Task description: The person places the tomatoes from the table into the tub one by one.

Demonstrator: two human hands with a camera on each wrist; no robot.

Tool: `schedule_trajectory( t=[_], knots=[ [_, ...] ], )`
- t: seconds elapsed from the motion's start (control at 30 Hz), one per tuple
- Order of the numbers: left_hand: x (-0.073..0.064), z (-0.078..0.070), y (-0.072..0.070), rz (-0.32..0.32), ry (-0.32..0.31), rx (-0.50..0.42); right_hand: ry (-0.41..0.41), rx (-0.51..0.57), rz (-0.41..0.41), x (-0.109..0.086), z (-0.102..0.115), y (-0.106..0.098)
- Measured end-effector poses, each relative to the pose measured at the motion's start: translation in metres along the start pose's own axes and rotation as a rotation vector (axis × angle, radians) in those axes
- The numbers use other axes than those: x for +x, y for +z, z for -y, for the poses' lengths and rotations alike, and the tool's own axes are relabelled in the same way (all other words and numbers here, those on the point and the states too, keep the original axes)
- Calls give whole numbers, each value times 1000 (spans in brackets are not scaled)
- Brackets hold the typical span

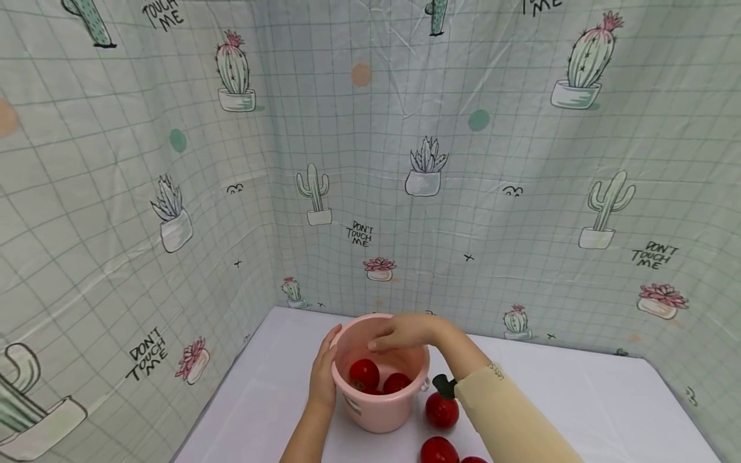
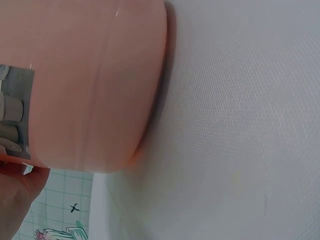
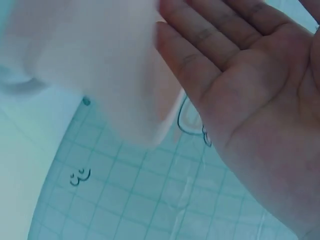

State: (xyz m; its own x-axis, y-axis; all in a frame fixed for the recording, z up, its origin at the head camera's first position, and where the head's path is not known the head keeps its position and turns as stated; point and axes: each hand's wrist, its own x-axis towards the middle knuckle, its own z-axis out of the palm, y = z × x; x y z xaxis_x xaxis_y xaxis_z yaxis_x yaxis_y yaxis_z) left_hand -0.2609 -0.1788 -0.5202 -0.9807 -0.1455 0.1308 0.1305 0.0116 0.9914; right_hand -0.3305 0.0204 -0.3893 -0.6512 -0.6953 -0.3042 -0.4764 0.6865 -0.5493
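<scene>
A pink bucket [image 1: 379, 411] stands upright on the table, with several shiny red round fruits [image 1: 364, 374] inside. My left hand [image 1: 322, 381] holds the bucket's left side, its fingers along the outer wall close to the rim. The left wrist view shows part of that hand [image 2: 22, 195] against the bucket wall, below a picture label. My right hand [image 1: 408, 330] reaches over the far right rim, fingers pointing into the bucket above the fruits. In the right wrist view its palm [image 3: 260, 85] is bare, with fingers extended past the blurred bucket rim.
Beside the bucket on the right lies a red fruit [image 1: 442, 411]; another [image 1: 439, 450] is nearer, with part of a third at the frame's bottom edge. A dark piece [image 1: 444, 386] sits at the right cuff. Cactus-printed cloth walls [image 1: 422, 244] surround the white table [image 1: 556, 386].
</scene>
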Motion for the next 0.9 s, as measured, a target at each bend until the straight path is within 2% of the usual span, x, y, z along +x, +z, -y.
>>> schedule_trajectory(
  t=[0.1, 0.27, 0.47, 0.63, 0.73, 0.9],
  knots=[
    [1, 0, 0, -15, 3, -6, -1, 3, -32, -10, -7, 1],
    [2, 1, 0, -30, 14, -9, -37, 83, -114, -30, -23, 7],
    [1, 1, 1, -14, 10, -14, -128, 252, -292, -55, -46, 27],
    [0, 0, 2, -8, 19, -6, -94, 415, -448, -70, -70, 45],
    [1, 0, 2, -11, 17, -5, -48, 451, -474, -76, -86, 57],
    [2, 1, 2, -10, 26, -3, -29, 475, -426, -82, -108, 75]
  ],
)
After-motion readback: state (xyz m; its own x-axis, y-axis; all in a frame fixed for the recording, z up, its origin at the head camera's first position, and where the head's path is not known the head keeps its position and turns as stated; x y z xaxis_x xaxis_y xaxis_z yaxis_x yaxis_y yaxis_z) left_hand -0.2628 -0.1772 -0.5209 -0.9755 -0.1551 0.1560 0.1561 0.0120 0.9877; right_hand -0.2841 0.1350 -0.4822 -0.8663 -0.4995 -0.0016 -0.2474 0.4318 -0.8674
